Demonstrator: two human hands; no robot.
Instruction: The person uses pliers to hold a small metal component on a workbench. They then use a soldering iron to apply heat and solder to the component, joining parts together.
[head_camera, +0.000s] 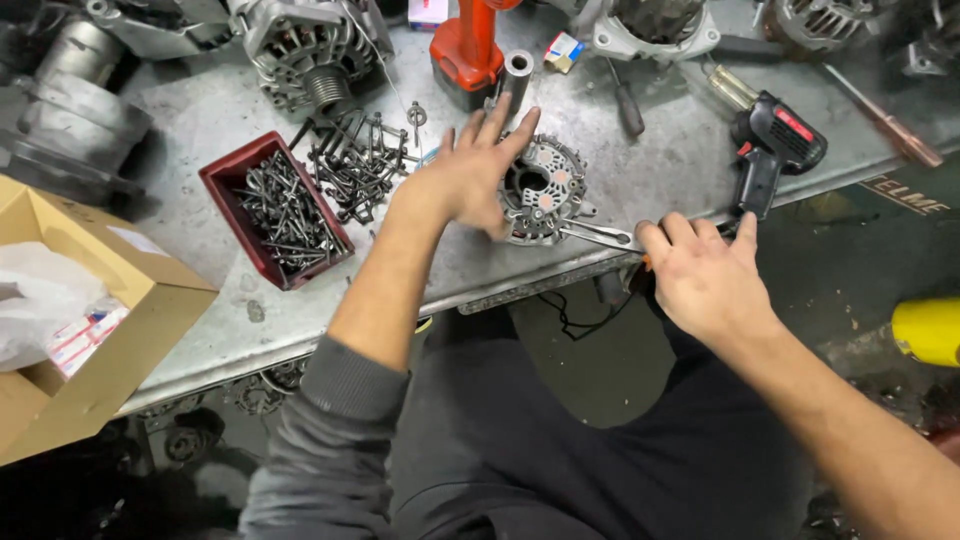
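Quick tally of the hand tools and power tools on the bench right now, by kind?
Cordless drill, red and orange: 1
Black soldering gun: 1
Screwdrivers lying loose: 3
Pliers, gripped by the right hand: 1
Total: 6
The left hand rests on the round rectifier plate, which is not counted.

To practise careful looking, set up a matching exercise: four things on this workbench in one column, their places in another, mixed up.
Things:
1. red tray of bolts
2. cardboard box
3. black heat gun
4. round metal part

Places:
A. under the left hand
B. far left edge
C. beyond the right hand
D. left of the loose bolts

Pairs: 1-D, 2-B, 3-C, 4-A
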